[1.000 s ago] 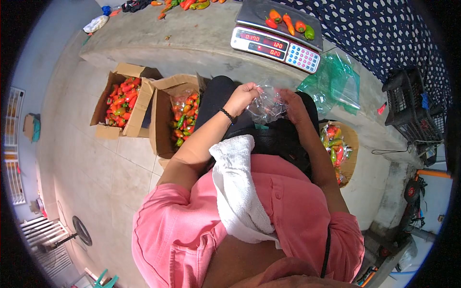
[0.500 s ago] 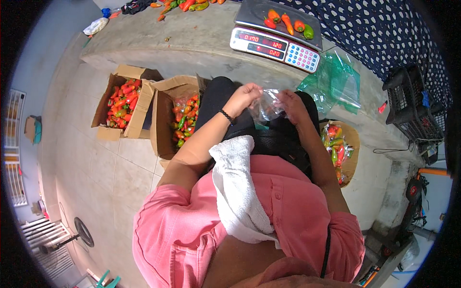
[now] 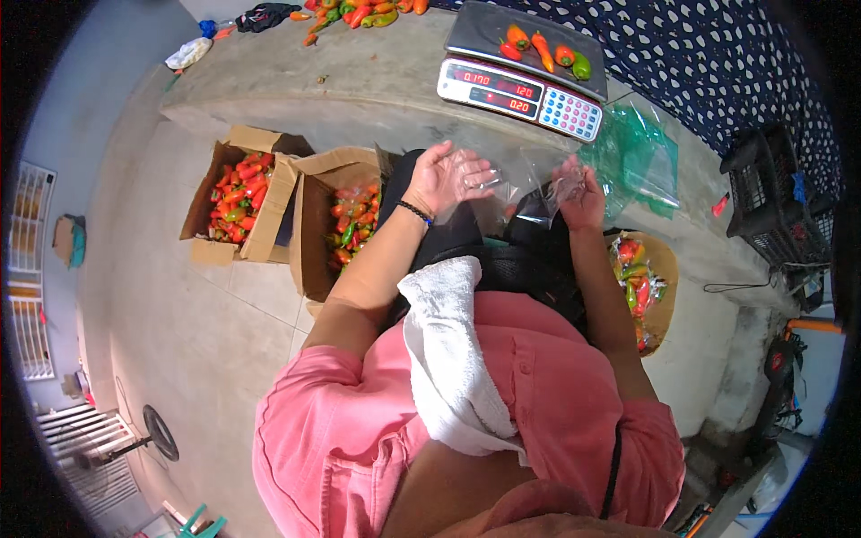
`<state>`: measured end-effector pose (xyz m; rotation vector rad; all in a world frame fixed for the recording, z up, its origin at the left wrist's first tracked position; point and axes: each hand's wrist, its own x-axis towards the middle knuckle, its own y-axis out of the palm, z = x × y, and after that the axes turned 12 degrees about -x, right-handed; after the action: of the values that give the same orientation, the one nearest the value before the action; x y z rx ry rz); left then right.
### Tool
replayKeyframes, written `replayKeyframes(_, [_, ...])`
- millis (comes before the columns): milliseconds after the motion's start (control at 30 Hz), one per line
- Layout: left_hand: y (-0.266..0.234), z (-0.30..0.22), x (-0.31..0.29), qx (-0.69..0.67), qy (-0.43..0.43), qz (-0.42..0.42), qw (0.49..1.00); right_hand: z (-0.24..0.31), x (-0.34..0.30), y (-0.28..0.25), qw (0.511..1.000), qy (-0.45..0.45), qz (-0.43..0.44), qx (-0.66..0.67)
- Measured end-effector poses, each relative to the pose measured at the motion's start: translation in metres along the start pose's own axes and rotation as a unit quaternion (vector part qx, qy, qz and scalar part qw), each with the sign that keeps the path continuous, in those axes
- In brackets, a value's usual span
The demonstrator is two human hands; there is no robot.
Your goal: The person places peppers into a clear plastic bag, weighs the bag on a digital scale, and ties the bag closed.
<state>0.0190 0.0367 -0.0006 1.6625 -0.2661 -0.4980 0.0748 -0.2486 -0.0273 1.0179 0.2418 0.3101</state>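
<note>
Above tiles (image 3: pixel 247 309) by a concrete ledge (image 3: pixel 359 82), the right grip (image 3: pixel 583 202) holds clear film (image 3: pixel 536 186), the left grip (image 3: pixel 443 179) spread.

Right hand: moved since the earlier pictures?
Yes. Judged against the scale, the right hand has shifted rightward, away from the left hand.

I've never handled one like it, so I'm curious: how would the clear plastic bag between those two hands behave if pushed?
The clear plastic bag is probably floppy, since creases run through it between left hand and right hand. It's likely light, looking thin enough to show the dark trousers behind. Its glossy glints suggest it may be slippery.
</note>
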Motion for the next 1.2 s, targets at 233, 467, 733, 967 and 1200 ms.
replayKeyframes(233, [0.015, 0.006, -0.012, -0.027, -0.068, 0.062, 0.995, 0.000, 0.005, -0.013, 1.000, -0.014, 0.002, 0.015])
replayKeyframes(467, [-0.010, -0.002, -0.009, -0.032, 0.022, 0.090, 0.995, 0.007, 0.005, -0.031, 0.998, -0.044, 0.011, -0.036])
replayKeyframes(733, [-0.003, -0.003, -0.010, -0.033, 0.067, 0.010, 0.997, 0.013, 0.000, -0.009, 0.984, -0.093, -0.143, -0.054])
replayKeyframes(967, [-0.010, -0.015, -0.009, 0.029, 0.104, 0.031, 0.994, 0.018, -0.001, -0.011, 0.993, -0.089, -0.077, -0.031])
replayKeyframes(1200, [-0.008, -0.017, -0.010, 0.039, 0.160, -0.008, 0.986, 0.022, -0.006, 0.002, 0.981, -0.094, -0.166, -0.022])
